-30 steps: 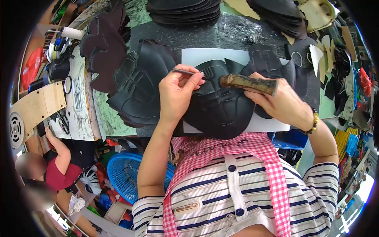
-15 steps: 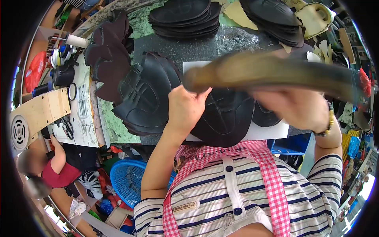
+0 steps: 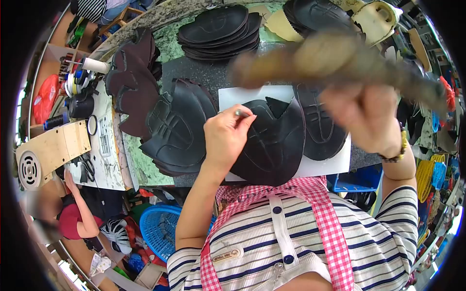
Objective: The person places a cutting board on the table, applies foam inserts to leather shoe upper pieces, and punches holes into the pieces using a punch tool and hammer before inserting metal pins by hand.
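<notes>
My left hand (image 3: 225, 138) is closed in a pinch round a thin metal punch (image 3: 238, 112), whose round top shows above the fingers. Its lower end is hidden. Beneath that hand lies a black leather shoe upper (image 3: 269, 145) with stitched-looking lines and a notched top, on a white board (image 3: 343, 165). Up and to the right, my right hand (image 3: 361, 114) is wrapped round a long brown wooden mallet (image 3: 301, 63), smeared by motion and held in the air above the work. A second black upper (image 3: 318, 131) lies to the right on the same board.
Stacked black uppers (image 3: 182, 126) lie at left, with dark brown pieces (image 3: 136, 87) beyond. Another black stack (image 3: 218, 29) stands at the back. A blue basket (image 3: 158, 228) sits below the table edge. At far left a co-worker's arm (image 3: 82, 206) reaches to another table.
The mallet and my right hand have shifted, with the mallet's head now higher and clear of my left hand. The punch top has come into sight. The whole view has tilted slightly.
</notes>
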Demonstrator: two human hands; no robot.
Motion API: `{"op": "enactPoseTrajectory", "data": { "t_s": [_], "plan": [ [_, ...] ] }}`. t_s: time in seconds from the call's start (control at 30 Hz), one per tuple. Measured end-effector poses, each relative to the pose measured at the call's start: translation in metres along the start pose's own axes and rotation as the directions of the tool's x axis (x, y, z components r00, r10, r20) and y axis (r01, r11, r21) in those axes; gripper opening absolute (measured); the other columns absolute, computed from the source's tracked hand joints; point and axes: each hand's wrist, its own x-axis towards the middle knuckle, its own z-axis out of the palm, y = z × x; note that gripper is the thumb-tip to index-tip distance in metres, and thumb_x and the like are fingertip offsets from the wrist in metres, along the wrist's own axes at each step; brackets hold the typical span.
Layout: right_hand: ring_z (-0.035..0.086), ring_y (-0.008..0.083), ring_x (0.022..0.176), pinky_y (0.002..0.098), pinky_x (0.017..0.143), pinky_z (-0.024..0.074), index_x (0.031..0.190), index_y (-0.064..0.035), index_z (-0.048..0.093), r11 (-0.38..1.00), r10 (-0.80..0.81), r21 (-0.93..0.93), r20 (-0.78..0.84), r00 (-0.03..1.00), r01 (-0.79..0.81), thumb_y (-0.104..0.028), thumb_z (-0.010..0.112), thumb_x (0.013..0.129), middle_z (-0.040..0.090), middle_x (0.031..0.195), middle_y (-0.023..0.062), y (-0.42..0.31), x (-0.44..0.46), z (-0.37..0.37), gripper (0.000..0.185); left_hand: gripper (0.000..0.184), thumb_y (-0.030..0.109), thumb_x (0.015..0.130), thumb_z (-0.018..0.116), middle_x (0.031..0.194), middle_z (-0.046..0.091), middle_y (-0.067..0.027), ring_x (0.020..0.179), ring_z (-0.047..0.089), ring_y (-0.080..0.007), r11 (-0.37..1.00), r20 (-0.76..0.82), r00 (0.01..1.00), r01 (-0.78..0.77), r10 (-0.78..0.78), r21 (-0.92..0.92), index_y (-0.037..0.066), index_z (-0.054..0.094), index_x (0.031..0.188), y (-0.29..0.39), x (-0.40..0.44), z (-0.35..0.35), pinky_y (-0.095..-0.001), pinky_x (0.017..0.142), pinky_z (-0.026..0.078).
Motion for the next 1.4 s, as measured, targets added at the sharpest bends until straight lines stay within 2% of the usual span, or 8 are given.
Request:
{"op": "enactPoseTrajectory", "data": {
  "t_s": [0.07,0.1,0.2,0.3,0.77,1.07,1.27,1.4],
  "plan": [
    [0.060,0.0307,0.062,0.0348,0.060,0.0499,0.103,-0.0005,0.064,0.994,0.038,-0.107,0.257,0.966,-0.011,-0.014,0.061,0.086,0.065,0.079,0.0164,0.001,0.000,0.016,0.021,0.012,0.002,0.079,0.068,0.076,0.063,-0.0112,0.064,0.064,-0.0095,0.912,0.048,0.981,-0.192,0.188,0.363,0.001,0.062,0.089,0.012,0.000,-0.001,-0.0238,0.058,0.048],
    [0.059,0.0397,0.064,0.0446,0.056,0.0475,0.101,-0.0035,0.058,0.997,-0.012,0.072,0.071,0.997,0.007,-0.023,0.062,0.086,0.061,0.070,0.0198,0.024,-0.011,0.031,0.025,0.011,0.006,0.083,0.066,0.081,0.065,-0.0085,0.069,0.064,-0.0084,0.918,-0.005,0.974,-0.212,0.227,0.336,0.001,0.059,0.091,0.005,-0.001,0.002,-0.0231,0.059,0.049],
    [0.059,0.0386,0.062,0.0415,0.054,0.0445,0.098,-0.0016,0.055,0.905,0.425,0.001,0.016,0.905,-0.425,-0.019,0.060,0.088,0.058,0.067,0.0215,0.040,-0.047,-0.005,0.021,0.010,0.010,0.088,0.064,0.083,0.065,-0.0054,0.074,0.064,-0.0088,0.848,0.091,0.954,0.296,-0.286,-0.439,0.001,0.060,0.091,-0.002,0.000,-0.004,-0.0214,0.062,0.050],
    [0.051,0.0369,0.054,0.0385,0.051,0.0406,0.094,0.0004,0.051,0.785,0.619,0.019,0.014,0.786,-0.619,-0.021,0.061,0.089,0.052,0.062,0.0200,0.049,-0.080,-0.021,0.023,0.009,0.007,0.091,0.060,0.087,0.065,-0.0069,0.074,0.065,-0.0117,0.814,0.124,0.975,0.224,-0.186,-0.537,-0.001,0.060,0.094,0.023,0.024,0.002,-0.0228,0.070,0.053],
    [0.060,0.0382,0.064,0.0409,0.060,0.0480,0.100,0.0000,0.063,0.862,0.504,-0.131,0.120,0.855,-0.490,-0.020,0.059,0.088,0.059,0.069,0.0212,0.072,-0.091,-0.023,0.024,0.005,0.003,0.087,0.064,0.074,0.066,-0.0052,0.069,0.067,-0.0105,0.815,0.196,0.972,0.217,-0.129,-0.538,-0.001,0.061,0.086,0.040,0.067,0.096,-0.0221,0.062,0.054],
    [0.057,0.0099,0.078,0.0265,0.072,0.0474,0.105,0.0045,0.061,0.992,0.120,0.024,-0.500,0.858,-0.125,-0.003,0.068,0.081,0.066,0.088,0.0052,0.019,-0.062,-0.076,0.026,0.005,0.005,0.087,0.064,0.071,0.066,-0.0051,0.065,0.067,-0.0110,0.850,0.171,0.981,0.168,-0.094,-0.499,0.002,0.061,0.087,0.042,0.069,0.097,-0.0230,0.058,0.053],
    [0.060,0.0348,0.060,0.0390,0.056,0.0470,0.110,-0.0056,0.062,0.975,0.156,-0.157,-0.034,0.987,-0.159,-0.016,0.061,0.087,0.060,0.070,0.0170,0.053,-0.066,-0.042,0.025,0.004,0.007,0.090,0.062,0.080,0.065,-0.0015,0.068,0.064,-0.0080,0.916,0.139,0.917,-0.389,0.374,0.103,0.004,0.061,0.092,0.048,0.069,0.099,-0.0216,0.060,0.052],
    [0.060,0.0366,0.061,0.0387,0.057,0.0465,0.112,-0.0031,0.059,0.851,0.522,0.050,0.022,0.852,-0.523,-0.017,0.060,0.088,0.059,0.068,0.0200,0.062,-0.089,-0.047,0.029,0.007,0.008,0.090,0.061,0.081,0.065,-0.0041,0.068,0.064,-0.0101,0.869,0.254,0.962,0.213,-0.105,-0.446,0.001,0.061,0.092,0.047,0.073,0.095,-0.0218,0.059,0.052]
  ]
}}
